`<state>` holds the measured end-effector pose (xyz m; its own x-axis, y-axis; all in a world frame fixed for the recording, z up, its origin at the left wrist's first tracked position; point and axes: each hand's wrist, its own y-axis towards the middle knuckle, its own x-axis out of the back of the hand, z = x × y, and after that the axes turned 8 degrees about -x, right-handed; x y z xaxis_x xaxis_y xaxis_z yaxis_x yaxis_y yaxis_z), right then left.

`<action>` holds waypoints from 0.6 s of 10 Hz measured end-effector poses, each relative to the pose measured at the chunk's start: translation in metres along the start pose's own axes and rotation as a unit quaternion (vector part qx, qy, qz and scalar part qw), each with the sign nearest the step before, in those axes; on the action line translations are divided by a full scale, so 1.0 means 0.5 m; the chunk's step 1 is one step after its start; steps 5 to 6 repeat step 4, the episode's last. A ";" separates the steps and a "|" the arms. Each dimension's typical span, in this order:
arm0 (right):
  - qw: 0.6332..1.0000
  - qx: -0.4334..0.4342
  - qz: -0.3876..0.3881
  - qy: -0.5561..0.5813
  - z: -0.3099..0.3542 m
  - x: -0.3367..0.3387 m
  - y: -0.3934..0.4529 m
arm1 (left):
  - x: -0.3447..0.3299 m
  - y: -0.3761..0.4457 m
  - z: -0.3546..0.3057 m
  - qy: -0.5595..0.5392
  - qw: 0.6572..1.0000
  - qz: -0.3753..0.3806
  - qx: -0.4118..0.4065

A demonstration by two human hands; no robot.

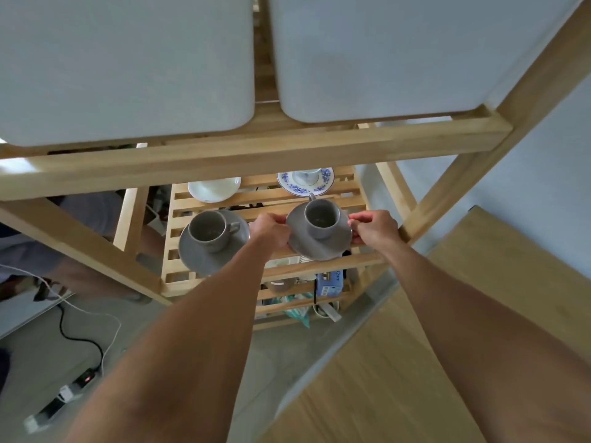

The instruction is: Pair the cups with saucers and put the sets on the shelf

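A grey cup (pixel 320 216) stands on a grey saucer (pixel 316 247) over the slatted wooden shelf (pixel 243 214). My left hand (pixel 271 231) grips the saucer's left rim and my right hand (pixel 373 226) grips its right rim. To the left, a second grey cup (pixel 209 230) sits on its grey saucer (pixel 204 259) on the same shelf. At the back, a white saucer (pixel 213 187) lies bare, and a white cup (pixel 306 176) stands on a blue-flowered saucer (pixel 323 183), partly hidden by the beam above.
Two white bins (pixel 128 65) (pixel 399 52) fill the upper shelf above a wooden beam (pixel 256 158). Lower shelves hold a blue box (pixel 329 282) and clutter. A power strip (pixel 64 394) and cables lie on the floor at left. A wooden tabletop (pixel 415 362) is at right.
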<state>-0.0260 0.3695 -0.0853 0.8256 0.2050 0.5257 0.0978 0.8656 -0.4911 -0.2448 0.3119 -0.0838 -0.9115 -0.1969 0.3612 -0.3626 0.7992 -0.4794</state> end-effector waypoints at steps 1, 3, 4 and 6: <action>0.999 0.022 -0.019 -0.043 0.009 0.003 -0.018 | 0.002 -0.016 -0.004 0.047 0.999 -0.010 -0.013; 0.986 0.059 -0.060 -0.142 0.019 0.020 -0.088 | 0.015 -0.077 -0.021 0.127 0.987 -0.028 -0.092; 0.987 0.066 -0.073 -0.125 0.013 0.033 -0.137 | 0.029 -0.118 -0.023 0.144 0.980 -0.061 -0.120; 0.987 0.066 -0.073 -0.125 0.013 0.033 -0.137 | 0.029 -0.118 -0.023 0.144 0.980 -0.061 -0.120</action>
